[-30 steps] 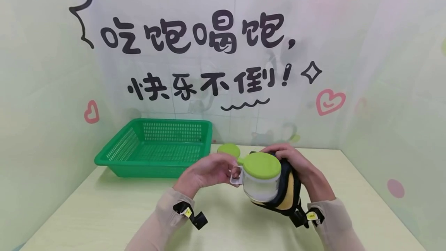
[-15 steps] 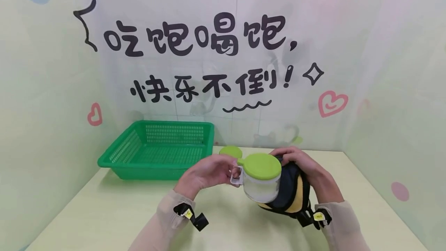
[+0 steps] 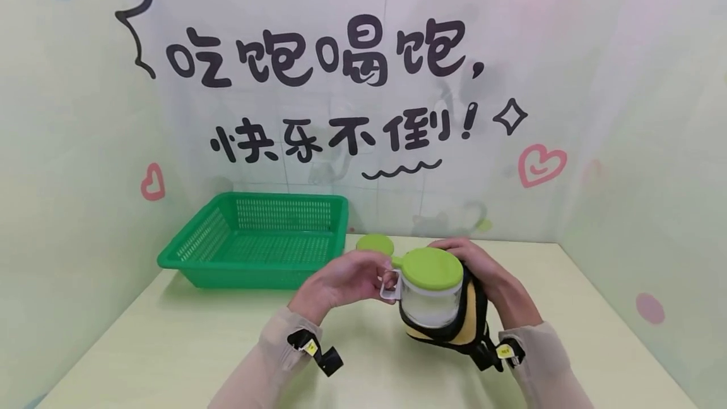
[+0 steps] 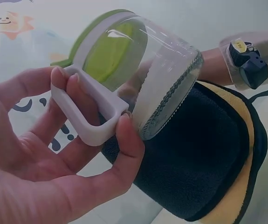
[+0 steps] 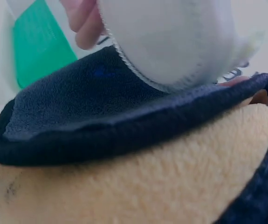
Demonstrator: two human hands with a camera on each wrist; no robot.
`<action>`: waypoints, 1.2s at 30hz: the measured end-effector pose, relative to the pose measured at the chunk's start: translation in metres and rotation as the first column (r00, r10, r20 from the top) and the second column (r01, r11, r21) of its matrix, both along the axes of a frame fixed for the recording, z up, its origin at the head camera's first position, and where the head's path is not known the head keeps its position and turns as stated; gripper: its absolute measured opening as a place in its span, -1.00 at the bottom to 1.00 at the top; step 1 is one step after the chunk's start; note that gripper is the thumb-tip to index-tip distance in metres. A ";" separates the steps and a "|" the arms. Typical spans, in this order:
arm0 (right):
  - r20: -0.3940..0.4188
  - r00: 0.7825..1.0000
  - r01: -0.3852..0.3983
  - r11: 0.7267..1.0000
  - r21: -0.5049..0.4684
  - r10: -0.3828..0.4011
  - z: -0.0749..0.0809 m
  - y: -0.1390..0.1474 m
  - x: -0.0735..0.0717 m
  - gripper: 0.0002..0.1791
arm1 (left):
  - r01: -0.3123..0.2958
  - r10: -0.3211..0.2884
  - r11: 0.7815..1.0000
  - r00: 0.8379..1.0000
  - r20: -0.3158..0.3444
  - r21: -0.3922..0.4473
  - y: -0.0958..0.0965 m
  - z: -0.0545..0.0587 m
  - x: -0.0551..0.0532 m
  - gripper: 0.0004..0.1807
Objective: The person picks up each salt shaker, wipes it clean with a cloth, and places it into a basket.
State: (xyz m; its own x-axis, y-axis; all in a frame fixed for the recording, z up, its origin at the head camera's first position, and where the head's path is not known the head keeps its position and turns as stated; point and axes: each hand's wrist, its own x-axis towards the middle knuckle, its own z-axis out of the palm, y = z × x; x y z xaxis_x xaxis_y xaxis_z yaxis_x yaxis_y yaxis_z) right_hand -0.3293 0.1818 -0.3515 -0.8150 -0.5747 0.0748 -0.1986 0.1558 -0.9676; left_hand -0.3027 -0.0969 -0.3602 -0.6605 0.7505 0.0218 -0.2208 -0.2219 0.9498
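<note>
Forearms in pale sleeves reach in over the bench, angled toward each other, to the right of the green basket and on its near side. Left hand, nearer the basket: fingers half curled, one hooked through the white loop handle, thumb pressed at its lower end. Jar so held, to the right of the basket and nearer the person, green lid uppermost, slightly tilted. Right hand, farther right of the basket: bent over a navy-and-yellow cloth, gripping it; fingertips hidden, tightness of grip cannot be told. Cloth lies behind the jar's base and along the side away from the basket.

Against half a second ago: right hand and cloth have swung back toward the basket, cloth now showing under the jar's base. Jar shifted slightly away from the basket. Left grip unchanged. Green disc just right of the basket, unmoved.
</note>
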 end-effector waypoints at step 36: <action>0.003 1.000 0.004 1.000 -0.010 -0.003 0.001 0.010 -0.004 -0.61 | -0.022 0.022 0.999 1.000 0.007 0.026 0.001 0.003 -0.001 -0.67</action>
